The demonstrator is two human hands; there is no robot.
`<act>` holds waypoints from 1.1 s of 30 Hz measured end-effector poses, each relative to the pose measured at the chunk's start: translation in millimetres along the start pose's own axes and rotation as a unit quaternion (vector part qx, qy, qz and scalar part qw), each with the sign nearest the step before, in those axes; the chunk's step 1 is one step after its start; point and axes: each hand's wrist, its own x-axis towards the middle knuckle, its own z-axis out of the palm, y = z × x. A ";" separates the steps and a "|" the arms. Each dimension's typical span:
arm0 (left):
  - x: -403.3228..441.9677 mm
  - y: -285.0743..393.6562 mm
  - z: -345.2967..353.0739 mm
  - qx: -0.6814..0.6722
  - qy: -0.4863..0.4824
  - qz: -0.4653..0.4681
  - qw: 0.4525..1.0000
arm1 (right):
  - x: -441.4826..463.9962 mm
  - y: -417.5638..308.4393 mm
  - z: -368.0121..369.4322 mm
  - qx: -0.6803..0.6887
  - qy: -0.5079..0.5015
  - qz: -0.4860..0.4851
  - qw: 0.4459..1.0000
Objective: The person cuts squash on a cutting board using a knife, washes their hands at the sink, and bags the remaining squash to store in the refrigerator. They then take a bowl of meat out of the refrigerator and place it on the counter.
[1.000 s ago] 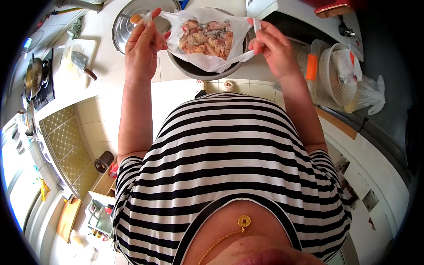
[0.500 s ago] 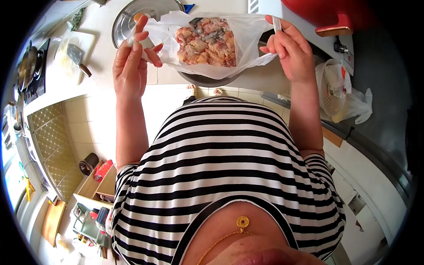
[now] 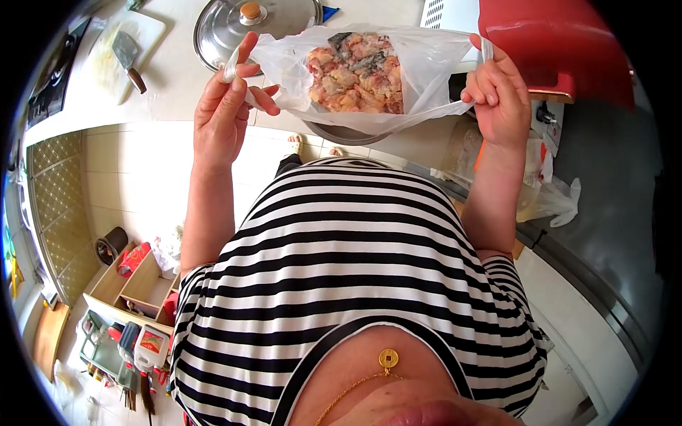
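Between my two hands a white plastic bag (image 3: pixel 430 64) is stretched wide, its mouth facing up towards me. Raw meat pieces (image 3: pixel 355 78), pinkish and yellowish with some dark skin, lie inside it. My left hand (image 3: pixel 231 106) has one bag handle looped around its fingers, the thumb pressed against them. The other handle is gripped by my right hand (image 3: pixel 497 96), its fingers curled around the plastic. Below the bag shows the rim of a metal bowl or pan (image 3: pixel 341 135), mostly hidden by the bag.
A steel lid (image 3: pixel 213 35) with a wooden knob lies behind my left hand. Further left, a cleaver (image 3: pixel 126 57) rests on a white cutting board (image 3: pixel 150 35). A red appliance or container (image 3: pixel 547 42) stands at back right. Another plastic bag (image 3: pixel 558 202) sits beyond my right forearm.
The camera view has shifted, so bag and hands appear further right. Both hands keep hold of the handles, and the bag stays spread open with the meat inside.
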 end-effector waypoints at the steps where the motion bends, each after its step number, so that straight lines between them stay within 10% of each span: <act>1: -1.2 -0.2 -2.5 -0.005 -0.007 -0.003 1.000 | 0.2 -1.2 1.1 0.000 -0.002 -0.001 1.000; 13: 74.9 9.7 66.8 0.181 -0.153 -0.011 0.971 | -1.3 11.7 28.5 -0.113 0.008 0.025 0.993; 21: 130.8 31.2 126.2 0.286 -0.289 -0.120 0.906 | -0.7 16.1 39.8 0.105 -0.036 0.063 0.992; 29: 93.1 64.6 38.3 0.282 0.023 0.082 0.956 | -4.1 -39.0 14.5 0.281 -0.010 0.083 0.956; 33: 33.3 0.4 -45.4 0.358 0.094 -0.127 0.920 | -11.3 -56.8 28.8 0.263 -0.017 0.072 0.962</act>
